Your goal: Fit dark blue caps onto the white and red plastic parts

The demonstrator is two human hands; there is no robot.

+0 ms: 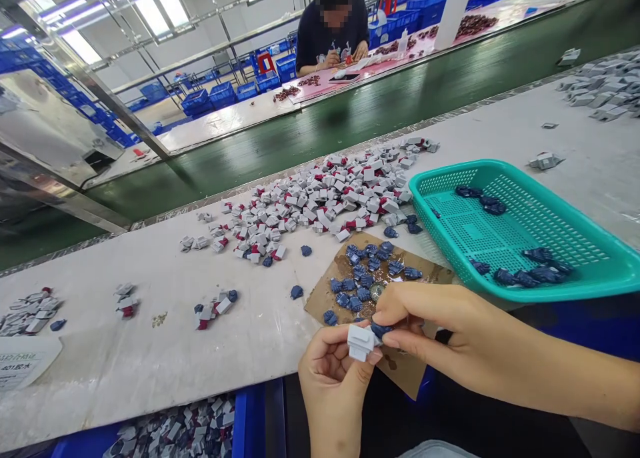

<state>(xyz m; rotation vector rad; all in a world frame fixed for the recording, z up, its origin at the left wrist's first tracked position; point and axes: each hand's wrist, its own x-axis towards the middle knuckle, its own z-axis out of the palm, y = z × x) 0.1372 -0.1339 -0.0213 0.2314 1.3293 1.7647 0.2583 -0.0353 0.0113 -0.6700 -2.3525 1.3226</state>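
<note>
Snugly between pinched fingertips [361,373], left hand [331,385] holds grey block [360,342], right hand [443,317] navy piece [381,329]

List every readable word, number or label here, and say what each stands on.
"401胶水": on the white sheet at the left edge.
Green line above it and small print below: too blurred to read.
Print on the co-worker's dark shirt: unreadable.

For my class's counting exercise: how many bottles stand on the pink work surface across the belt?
2. The large white bottle is farther right, beside dark red pieces; the small bottle is between it and the co-worker. Others could be hidden.
</note>
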